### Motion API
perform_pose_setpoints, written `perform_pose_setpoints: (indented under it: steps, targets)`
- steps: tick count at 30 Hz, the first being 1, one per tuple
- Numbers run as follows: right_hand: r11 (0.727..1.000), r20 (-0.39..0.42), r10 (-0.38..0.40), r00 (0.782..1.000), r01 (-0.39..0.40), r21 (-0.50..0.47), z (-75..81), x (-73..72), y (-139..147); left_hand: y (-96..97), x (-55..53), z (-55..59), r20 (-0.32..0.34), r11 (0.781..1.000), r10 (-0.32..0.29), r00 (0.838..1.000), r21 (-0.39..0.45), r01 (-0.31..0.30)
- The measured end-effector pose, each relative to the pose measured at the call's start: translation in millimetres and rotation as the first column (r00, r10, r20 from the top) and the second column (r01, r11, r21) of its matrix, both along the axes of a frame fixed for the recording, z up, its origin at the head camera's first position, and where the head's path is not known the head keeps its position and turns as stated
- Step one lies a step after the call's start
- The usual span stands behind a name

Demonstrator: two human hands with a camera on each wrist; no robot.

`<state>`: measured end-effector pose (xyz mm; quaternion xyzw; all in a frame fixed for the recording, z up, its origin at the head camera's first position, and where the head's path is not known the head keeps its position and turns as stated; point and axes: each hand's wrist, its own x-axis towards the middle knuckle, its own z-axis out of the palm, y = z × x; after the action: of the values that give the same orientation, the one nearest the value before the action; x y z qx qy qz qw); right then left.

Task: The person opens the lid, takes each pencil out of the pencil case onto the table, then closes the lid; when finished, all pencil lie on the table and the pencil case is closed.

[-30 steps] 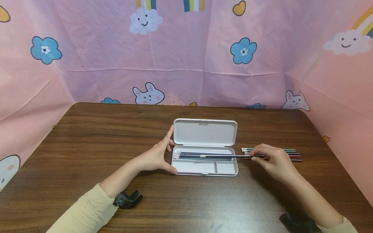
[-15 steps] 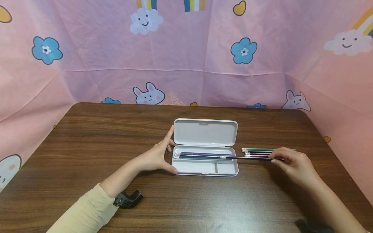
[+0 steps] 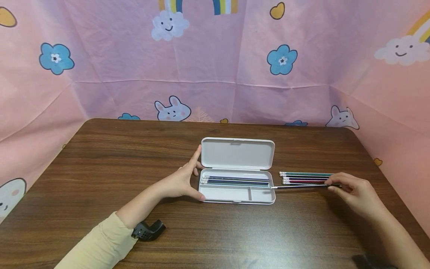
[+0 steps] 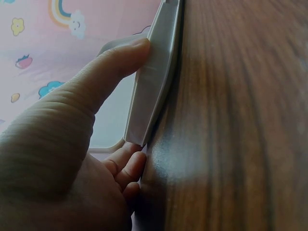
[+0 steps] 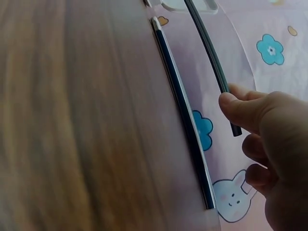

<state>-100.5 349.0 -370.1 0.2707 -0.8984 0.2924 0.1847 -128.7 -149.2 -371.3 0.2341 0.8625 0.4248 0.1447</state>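
The left hand spreads its fingers against the case, where several pencils already lie. The right hand pinches another pencil; just beside its fingertips, loose pencils remain outside

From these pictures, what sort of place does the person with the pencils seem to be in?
Probably an indoor corner screened off for tabletop work: a wood-grain table, a pink cartoon-print cloth hanging round three sides, and an open white pencil case on the tabletop.
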Motion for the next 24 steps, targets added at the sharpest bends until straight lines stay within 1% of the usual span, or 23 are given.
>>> perform_pose_setpoints:
  steps: [5,10,16,24]
  targets:
    - [1.0,0.028,-0.008,1.0,0.008,-0.005,-3.0,-1.2,9,0.1,0.2,0.2,0.0,1.0,-0.002,1.0,0.004,0.002]
    - [1.0,0.031,-0.022,0.999,0.022,-0.002,-5.3,-2.8,17,0.0,-0.1,-0.3,0.006,1.0,-0.002,1.0,0.003,0.002]
    - [0.999,0.062,-0.047,0.997,0.046,0.008,-8.6,-2.8,25,0.5,-0.1,-0.3,-0.004,1.0,-0.012,1.0,0.013,0.012]
    - [0.998,0.073,-0.065,0.995,0.064,0.017,-14.7,-5.0,35,-0.4,-1.5,-2.5,0.001,1.0,-0.007,1.0,0.003,0.007]
